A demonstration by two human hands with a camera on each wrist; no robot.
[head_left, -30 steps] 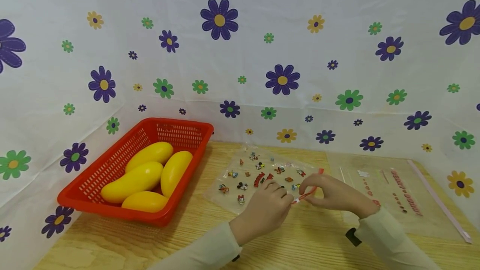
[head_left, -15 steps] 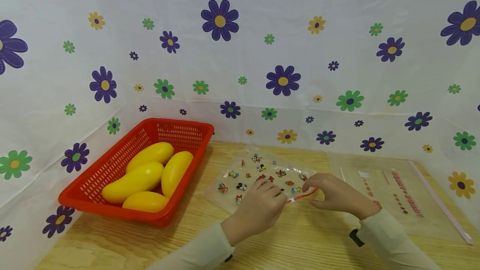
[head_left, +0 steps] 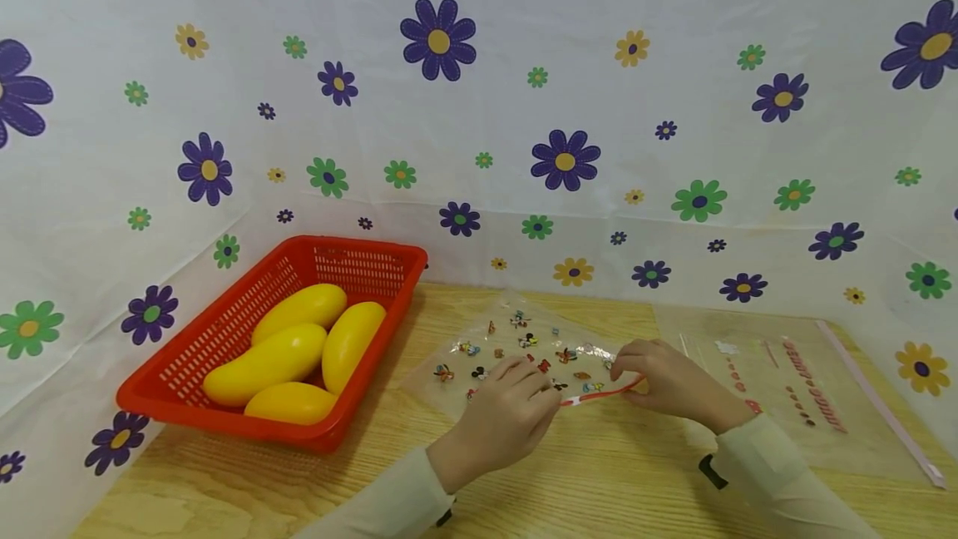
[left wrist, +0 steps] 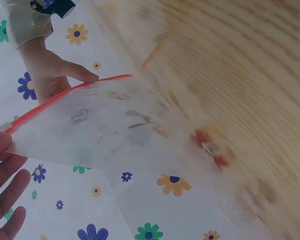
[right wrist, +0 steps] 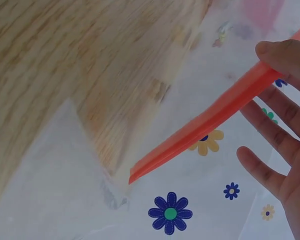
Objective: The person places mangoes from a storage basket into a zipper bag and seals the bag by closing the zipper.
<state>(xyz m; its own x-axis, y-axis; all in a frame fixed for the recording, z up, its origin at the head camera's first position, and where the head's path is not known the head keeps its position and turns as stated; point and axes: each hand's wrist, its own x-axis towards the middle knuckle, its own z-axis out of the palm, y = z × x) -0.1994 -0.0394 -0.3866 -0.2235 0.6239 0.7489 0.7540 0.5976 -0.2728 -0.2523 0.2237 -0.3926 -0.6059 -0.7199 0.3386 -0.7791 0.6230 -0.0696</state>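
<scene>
A clear zip bag (head_left: 449, 356) printed with small cartoon figures lies on the wooden table, its red zip strip (head_left: 602, 393) facing me and lifted. My left hand (head_left: 503, 414) pinches the strip's left end, right by the white slider (head_left: 575, 400). Further along the strip, my right hand (head_left: 674, 385) holds it between thumb and fingers. In the right wrist view, the thumb lies on the red strip (right wrist: 205, 117) while other fingers are spread behind the bag. The left wrist view has the left hand (left wrist: 7, 195) at the slider and the right hand (left wrist: 47, 72) farther along.
To the left stands a red basket (head_left: 224, 422) with several yellow mango-shaped fruits (head_left: 265, 363). A second clear bag (head_left: 846, 356) with a pink zip strip (head_left: 879, 402) lies flat at the right. Behind the table hangs a flower-patterned sheet (head_left: 479, 106).
My left hand has moved left, away from the right hand, and the red strip between them shows longer and flatter. The bag has shifted a little; the right hand has barely moved.
</scene>
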